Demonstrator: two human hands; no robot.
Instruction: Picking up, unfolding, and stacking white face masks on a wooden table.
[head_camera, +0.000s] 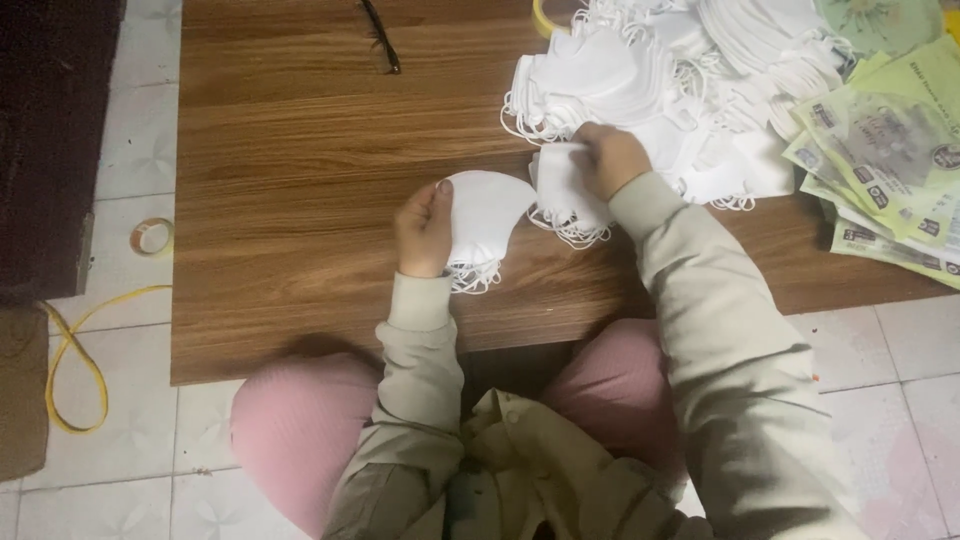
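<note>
left hand (424, 228) pinched on small stack of folded white fabric masks (487, 215). right hand (608, 158) just right of it, closed on next white mask (560, 190) at loose white mask pile (650, 70)

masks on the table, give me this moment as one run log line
left hand holds folded white mask | right hand grips small mask stack | mask pile and green packets at right

Matt white cloth masks (487, 210), wood-grain board (300, 180)
</note>
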